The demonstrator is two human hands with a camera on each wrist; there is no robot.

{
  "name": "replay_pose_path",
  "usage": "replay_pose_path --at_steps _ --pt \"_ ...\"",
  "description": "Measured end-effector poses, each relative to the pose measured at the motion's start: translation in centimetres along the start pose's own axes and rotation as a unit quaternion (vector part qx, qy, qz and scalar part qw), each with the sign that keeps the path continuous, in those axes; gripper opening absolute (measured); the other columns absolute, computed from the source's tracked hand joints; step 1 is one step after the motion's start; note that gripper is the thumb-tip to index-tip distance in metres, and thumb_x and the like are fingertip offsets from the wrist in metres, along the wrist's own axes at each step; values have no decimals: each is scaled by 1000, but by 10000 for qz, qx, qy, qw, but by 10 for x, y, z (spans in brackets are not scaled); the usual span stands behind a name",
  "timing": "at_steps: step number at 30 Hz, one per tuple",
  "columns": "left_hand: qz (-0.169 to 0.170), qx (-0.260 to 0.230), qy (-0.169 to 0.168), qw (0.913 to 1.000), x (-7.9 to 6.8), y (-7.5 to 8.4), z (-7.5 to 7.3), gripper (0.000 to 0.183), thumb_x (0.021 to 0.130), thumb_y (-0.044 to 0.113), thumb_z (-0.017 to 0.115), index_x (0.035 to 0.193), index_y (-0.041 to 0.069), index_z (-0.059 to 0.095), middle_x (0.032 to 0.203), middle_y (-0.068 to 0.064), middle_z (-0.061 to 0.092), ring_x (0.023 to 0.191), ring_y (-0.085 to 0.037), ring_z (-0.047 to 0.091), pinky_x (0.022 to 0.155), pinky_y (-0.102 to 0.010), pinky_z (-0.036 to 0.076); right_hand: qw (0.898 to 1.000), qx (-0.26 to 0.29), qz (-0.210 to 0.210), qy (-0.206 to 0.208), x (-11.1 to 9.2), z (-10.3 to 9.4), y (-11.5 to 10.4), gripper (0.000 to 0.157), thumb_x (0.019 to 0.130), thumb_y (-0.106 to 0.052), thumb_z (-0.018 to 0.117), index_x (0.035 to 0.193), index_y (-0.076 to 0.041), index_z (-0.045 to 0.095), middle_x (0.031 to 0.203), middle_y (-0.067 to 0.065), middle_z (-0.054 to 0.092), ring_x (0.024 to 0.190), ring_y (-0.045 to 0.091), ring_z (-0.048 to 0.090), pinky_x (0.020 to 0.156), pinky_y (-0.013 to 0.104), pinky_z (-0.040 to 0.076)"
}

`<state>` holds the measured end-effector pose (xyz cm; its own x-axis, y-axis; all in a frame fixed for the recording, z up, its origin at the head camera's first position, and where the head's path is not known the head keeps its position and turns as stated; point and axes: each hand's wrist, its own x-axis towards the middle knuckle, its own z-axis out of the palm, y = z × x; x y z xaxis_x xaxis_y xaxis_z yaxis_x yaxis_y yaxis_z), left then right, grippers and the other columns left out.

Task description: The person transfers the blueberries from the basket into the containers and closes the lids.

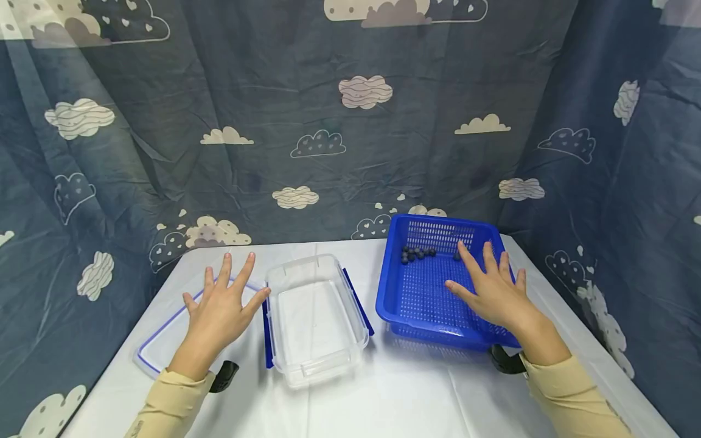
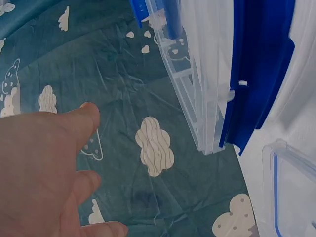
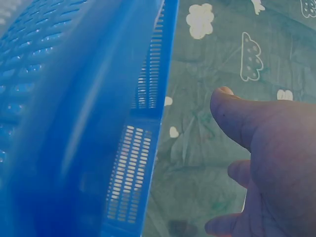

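Note:
My left hand has its fingers spread and holds nothing. It overlaps the clear lid with a blue seal in the head view, just left of a clear plastic container. That container has blue side clips, which hang down along its sides. Spread out over the right part of a blue plastic basket is my right hand, also holding nothing. Several blueberries lie at the far end of the basket, and a single one shows near the right fingertips. In the right wrist view the basket wall stands beside the thumb.
A white cloth covers the table. Dark curtains with printed clouds hang behind it and at both sides. A black wrist strap piece shows below the left hand, another below the right.

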<state>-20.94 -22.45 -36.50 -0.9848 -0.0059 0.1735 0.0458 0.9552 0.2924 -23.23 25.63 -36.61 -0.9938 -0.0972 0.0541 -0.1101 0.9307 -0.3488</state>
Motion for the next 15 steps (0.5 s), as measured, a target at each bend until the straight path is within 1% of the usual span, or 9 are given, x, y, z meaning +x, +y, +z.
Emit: replay_pose_path --at_steps 2,4,6,9,11,12,15 --pt "6 -4 8 10000 1 1 0 81 107 65 50 173 33 17 179 -25 9 159 -64 10 110 -99 6 10000 -37 8 -16 2 -2 0 95 106 -67 50 174 -20 3 172 41 -10 152 73 -12 112 95 -8" --pt "0 -16 39 10000 1 2 1 80 107 64 50 173 33 18 179 -26 12 159 -63 15 111 -98 10 10000 -61 12 -49 4 -3 1 95 106 -67 50 174 -20 2 172 41 -10 152 73 -12 112 95 -7" --pt "46 9 144 9999 0 3 1 79 107 63 52 173 31 21 176 -27 20 156 -61 26 112 -95 20 9999 -28 -3 -100 5 -4 1 95 106 -66 51 174 -20 2 172 41 -9 152 73 -10 112 95 -7" --pt "177 2 367 9992 -1 2 2 78 107 60 57 171 28 29 169 -31 35 147 -60 44 107 -88 39 9998 72 -55 -164 7 -5 3 96 106 -63 55 174 -19 3 171 43 -7 151 74 -7 112 96 -4" --pt "255 -45 496 9984 -2 0 4 76 106 57 60 170 25 33 163 -33 43 139 -60 52 100 -83 48 9997 145 -106 -186 10 -6 4 96 106 -60 58 174 -19 5 171 43 -5 151 75 -3 112 96 -1" --pt "272 -93 529 9982 -2 -1 4 76 106 55 62 170 24 34 161 -33 46 136 -60 55 97 -81 51 9996 165 -138 -187 12 -7 5 96 105 -59 60 174 -19 6 171 44 -3 151 75 -1 112 96 0" --pt "230 -295 511 9980 -2 -3 6 76 106 53 63 169 23 35 155 -33 52 130 -60 59 95 -78 54 9994 163 -194 -222 17 -9 5 97 105 -58 62 174 -18 8 171 44 2 151 74 4 113 96 4"
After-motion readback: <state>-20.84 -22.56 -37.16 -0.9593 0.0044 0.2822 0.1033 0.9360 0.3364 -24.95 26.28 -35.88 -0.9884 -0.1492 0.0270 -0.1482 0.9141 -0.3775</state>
